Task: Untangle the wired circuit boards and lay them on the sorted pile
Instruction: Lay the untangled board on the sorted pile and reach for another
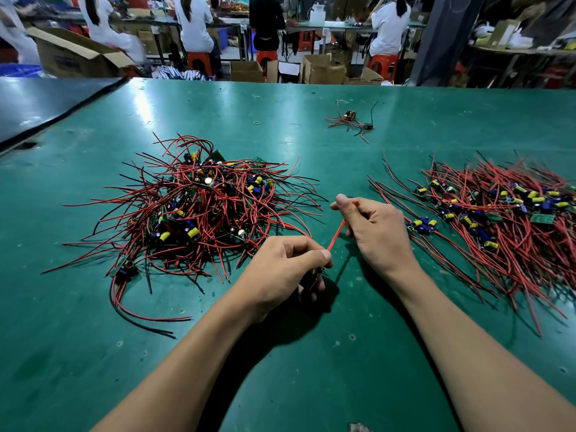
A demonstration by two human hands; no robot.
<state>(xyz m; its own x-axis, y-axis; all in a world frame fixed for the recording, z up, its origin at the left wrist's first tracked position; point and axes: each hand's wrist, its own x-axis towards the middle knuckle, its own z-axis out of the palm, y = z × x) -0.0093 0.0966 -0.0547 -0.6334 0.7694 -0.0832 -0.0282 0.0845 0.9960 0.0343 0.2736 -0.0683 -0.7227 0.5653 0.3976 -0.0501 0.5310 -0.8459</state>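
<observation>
One green table (311, 353), scuffed and glossy, fills most of the frame. Left of centre on it lies a tangled heap (199, 207) of circuit boards with red and black leads. At the right edge the sorted pile (505, 213) lies with its wires combed roughly one way. Beyond the table, upper left, a cardboard box (71, 54) carries dark print too blurred to read. Lower centre, between the piles, the left hand (286, 269) curls round a small circuit board (314, 277), mostly hidden by its fingers. The right hand (374, 229) pinches the far end of the red wire (336, 233), stretched straight between both hands. A small cluster (352, 121) of wired boards sits apart at upper centre, a rubber band (257, 122) to its left.
</observation>
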